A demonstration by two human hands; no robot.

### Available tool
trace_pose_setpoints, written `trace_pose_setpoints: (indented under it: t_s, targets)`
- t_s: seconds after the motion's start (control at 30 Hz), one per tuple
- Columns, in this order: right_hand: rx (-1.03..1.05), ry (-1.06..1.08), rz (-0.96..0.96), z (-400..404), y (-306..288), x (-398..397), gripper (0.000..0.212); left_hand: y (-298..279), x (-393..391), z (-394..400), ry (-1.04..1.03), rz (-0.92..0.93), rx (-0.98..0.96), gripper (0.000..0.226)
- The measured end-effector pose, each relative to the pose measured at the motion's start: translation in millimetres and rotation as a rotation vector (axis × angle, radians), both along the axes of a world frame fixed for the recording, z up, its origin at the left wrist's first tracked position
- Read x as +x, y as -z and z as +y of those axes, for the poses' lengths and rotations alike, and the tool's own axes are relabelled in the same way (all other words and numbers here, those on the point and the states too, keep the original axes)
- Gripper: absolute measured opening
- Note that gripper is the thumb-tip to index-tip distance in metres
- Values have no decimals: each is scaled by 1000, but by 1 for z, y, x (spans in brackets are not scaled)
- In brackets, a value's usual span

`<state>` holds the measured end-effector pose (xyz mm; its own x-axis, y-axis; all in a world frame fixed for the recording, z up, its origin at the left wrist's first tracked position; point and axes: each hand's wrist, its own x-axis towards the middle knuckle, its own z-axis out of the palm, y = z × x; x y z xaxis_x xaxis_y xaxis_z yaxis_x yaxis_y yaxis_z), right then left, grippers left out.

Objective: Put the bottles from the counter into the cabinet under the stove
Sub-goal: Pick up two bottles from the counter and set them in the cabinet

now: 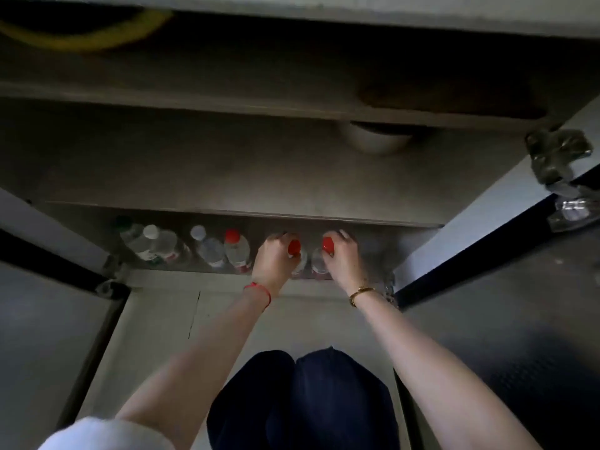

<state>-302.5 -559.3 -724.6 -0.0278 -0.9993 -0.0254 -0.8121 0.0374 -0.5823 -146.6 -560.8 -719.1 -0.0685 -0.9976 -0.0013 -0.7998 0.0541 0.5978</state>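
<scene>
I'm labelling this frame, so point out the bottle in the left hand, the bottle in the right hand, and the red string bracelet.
Left-hand bottle [294, 246]: head view, on its red cap.
Right-hand bottle [328, 244]: head view, on its red cap.
Red string bracelet [259, 290]: head view, on the band across the left wrist.

Red string bracelet [258, 292] on left wrist — gold bracelet [361, 294] on right; white sleeve [100, 435], navy trousers [311, 401]

I see six clear plastic bottles standing upright along the cabinet's bottom shelf [373, 251]: two white-capped bottles [151, 240], another white-capped one [207, 246], then three red-capped bottles [236, 250] side by side.
</scene>
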Motion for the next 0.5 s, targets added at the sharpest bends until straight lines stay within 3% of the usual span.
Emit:
trace_pose_setpoints:
  t_s: [0.5]
  targets:
    - [68,81,11,-35,28,8,36,26,-11,-36,60,-33,39,38]
